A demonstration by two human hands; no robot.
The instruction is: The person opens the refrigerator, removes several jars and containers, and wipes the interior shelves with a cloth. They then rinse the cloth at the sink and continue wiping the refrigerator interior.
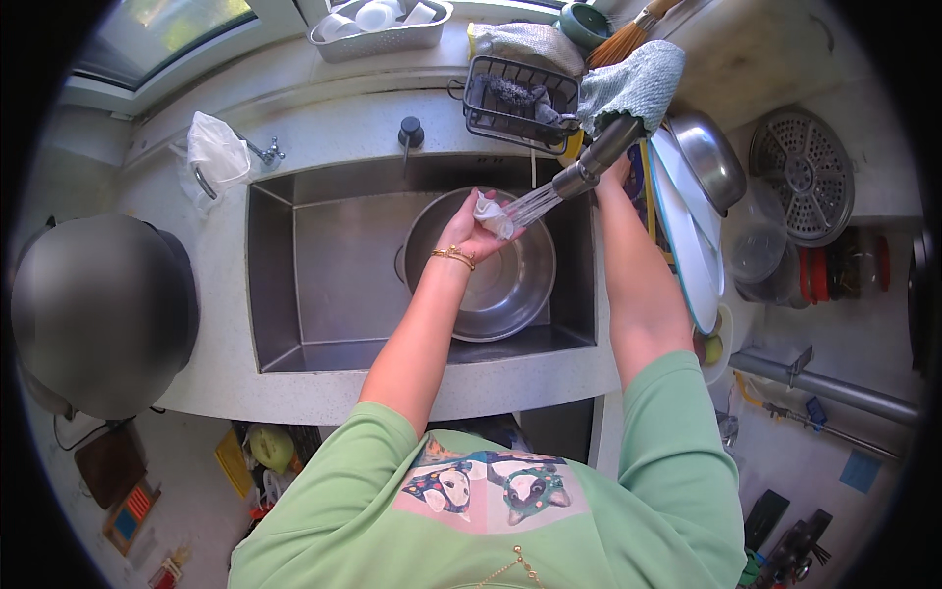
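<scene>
My left hand (467,230) is palm up over the sink, with a crumpled, wet white piece (493,215), perhaps tissue or thin cloth, lying in it. Water from the faucet (600,156) streams onto that piece and my fingers. Beneath the hand, a round stainless steel basin (526,294) stands in the right part of the steel sink (346,272). My right hand (614,175) reaches behind the faucet at the sink's far right corner. The spout covers part of it, so its fingers and whatever they touch cannot be made out.
A green cloth (636,77) drapes over the faucet. Behind it sits a black wire caddy (521,103) with scrubbers. White plates (684,228) and a steel bowl (706,158) stand close beside my right forearm. At left are a white plastic bag (217,151) and a large dark rounded appliance (103,316).
</scene>
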